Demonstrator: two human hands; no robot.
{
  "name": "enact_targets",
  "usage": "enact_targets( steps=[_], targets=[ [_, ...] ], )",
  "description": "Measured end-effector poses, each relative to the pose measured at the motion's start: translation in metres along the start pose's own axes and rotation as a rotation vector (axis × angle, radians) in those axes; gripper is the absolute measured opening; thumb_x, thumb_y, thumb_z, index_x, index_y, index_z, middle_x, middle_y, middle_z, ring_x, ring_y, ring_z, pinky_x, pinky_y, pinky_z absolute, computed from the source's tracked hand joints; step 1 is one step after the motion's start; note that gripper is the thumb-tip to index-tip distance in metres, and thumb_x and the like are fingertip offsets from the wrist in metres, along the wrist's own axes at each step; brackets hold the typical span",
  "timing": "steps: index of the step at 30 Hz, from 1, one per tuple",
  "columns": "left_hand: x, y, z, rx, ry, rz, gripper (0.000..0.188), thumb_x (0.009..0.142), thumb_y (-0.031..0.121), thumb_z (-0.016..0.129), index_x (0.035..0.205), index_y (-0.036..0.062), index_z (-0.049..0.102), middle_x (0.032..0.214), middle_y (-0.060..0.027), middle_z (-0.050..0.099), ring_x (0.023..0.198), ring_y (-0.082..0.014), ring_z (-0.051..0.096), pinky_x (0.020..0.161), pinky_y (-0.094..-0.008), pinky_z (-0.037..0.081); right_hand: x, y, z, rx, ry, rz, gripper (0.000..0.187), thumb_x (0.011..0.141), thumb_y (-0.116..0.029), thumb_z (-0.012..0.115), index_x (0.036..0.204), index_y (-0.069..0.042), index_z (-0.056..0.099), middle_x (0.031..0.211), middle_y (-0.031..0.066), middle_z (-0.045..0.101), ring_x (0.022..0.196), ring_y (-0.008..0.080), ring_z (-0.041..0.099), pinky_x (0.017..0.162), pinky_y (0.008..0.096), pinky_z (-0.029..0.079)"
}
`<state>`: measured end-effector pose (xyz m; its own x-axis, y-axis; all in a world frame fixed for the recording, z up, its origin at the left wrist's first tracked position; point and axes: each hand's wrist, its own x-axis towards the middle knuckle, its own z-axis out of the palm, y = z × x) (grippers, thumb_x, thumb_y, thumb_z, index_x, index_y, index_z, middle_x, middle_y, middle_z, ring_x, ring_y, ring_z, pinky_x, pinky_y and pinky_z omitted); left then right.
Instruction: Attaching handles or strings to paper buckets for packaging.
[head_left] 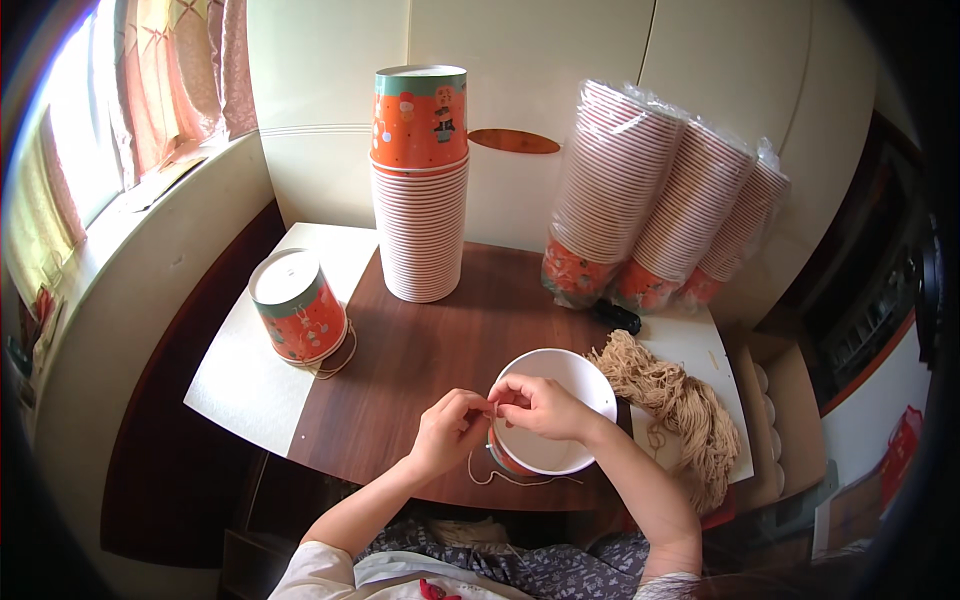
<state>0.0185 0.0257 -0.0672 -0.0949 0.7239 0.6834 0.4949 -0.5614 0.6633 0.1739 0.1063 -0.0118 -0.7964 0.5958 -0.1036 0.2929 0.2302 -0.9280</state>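
A paper bucket (570, 372), white inside with a printed orange outside, stands mouth up near the front edge of the table. At the left of its rim, my left hand (447, 430) pinches a thin beige cord (508, 480). My right hand (545, 408) reaches across the bucket's mouth and meets the left, its fingertips closed on the cord too. The cord's loose end trails along the tabletop in front of the bucket. Exactly how the cord passes through or round the rim is hidden by my fingers.
A tall stack of paper buckets (420, 230) rises at the back. Another upside-down bucket (300, 310), with cord beside it, sits at left. Plastic-wrapped stacks (620, 170) lean at the back right, near a black object (618, 318). A beige cord bundle (680, 410) lies at right, beside an open cardboard box (800, 430).
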Motion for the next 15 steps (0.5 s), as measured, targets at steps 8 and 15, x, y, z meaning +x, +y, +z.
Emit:
enact_targets(
  steps=[8,15],
  targets=[
    [-0.0023,-0.0015,-0.0015,-0.033,-0.013,-0.022,0.013,0.075,-0.003,0.061,0.086,0.0020,0.057,0.085,-0.0092,0.059,0.065,-0.0171,0.060,0.047,-0.0227,0.046,0.0014,-0.0016,-0.0040,-0.088,-0.037,-0.091,0.012,0.080,-0.005,0.060,0.092,-0.003,0.059,0.085,0.0019,0.061,0.080,0.0087,0.057,0.073,0.0239,0.047],
    [-0.0037,-0.0055,-0.0030,-0.048,-0.023,-0.007,0.013,0.075,-0.004,0.061,0.086,0.0019,0.057,0.085,-0.0094,0.058,0.065,-0.0173,0.060,0.049,-0.0238,0.047,0.0058,-0.0017,-0.0051,-0.142,-0.059,-0.128,0.011,0.077,-0.009,0.062,0.086,-0.003,0.060,0.081,0.0048,0.063,0.079,0.0121,0.059,0.072,0.0269,0.047]
  ],
)
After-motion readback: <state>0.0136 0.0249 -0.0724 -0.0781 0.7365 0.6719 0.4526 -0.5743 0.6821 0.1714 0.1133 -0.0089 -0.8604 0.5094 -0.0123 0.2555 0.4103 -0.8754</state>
